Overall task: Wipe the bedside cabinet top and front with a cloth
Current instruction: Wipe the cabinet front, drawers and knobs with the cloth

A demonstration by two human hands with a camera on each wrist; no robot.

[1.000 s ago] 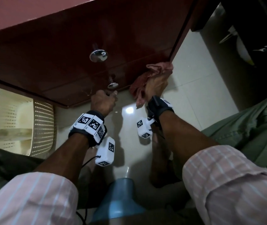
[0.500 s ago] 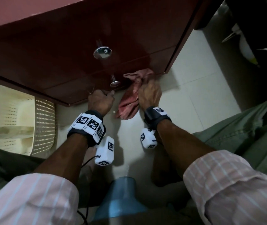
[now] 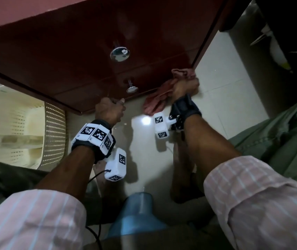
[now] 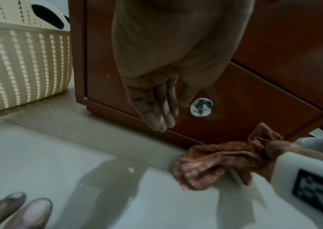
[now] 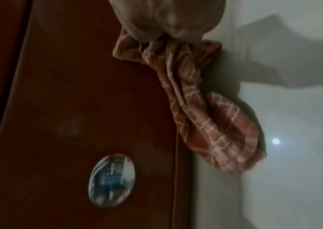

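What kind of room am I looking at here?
Probably a bedroom at floor level: a dark red cabinet with round metal knobs, a cream perforated basket beside it, and a glossy tiled floor.

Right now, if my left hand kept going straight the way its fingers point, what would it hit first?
Most likely the floor at the cabinet's foot. The left hand lies flat by the lower drawer front, fingers pointing down beside the knob. Depth is hard to judge.
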